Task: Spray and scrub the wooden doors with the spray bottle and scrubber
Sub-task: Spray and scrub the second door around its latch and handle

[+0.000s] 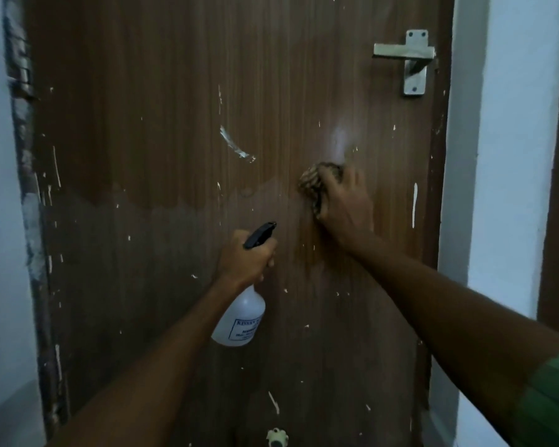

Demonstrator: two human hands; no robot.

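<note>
Brown wood-grain door [181, 108], flecked with pale paint chips and scratches, filling most of the view. Darker, damp-looking zone across the door's lower left half; lighter, dry grain above it. Faint puff of white mist [338, 140] against the door, right of centre, below and left of the silver metal lever handle [407, 61].

Just beneath that mist, tan-and-dark woven scrubber [318, 180] pressed flat to the door, bunched under the right hand [344, 201]; fingers curled over it, only its upper and left edges showing past the knuckles.

Lower on the door and left of the scrubber, white translucent plastic spray bottle with blue label print [241, 321] hanging below the left hand [247, 256], fingers wrapped round its neck, black trigger head [260, 235] poking above the fist and angled up toward the mist. Bottle clear of the door surface or touching: cannot tell.

Small pale knob-like object [275, 437] at the door's bottom edge, blurred. Green sleeve [552, 401] at the right arm, far lower right of the door.
</note>
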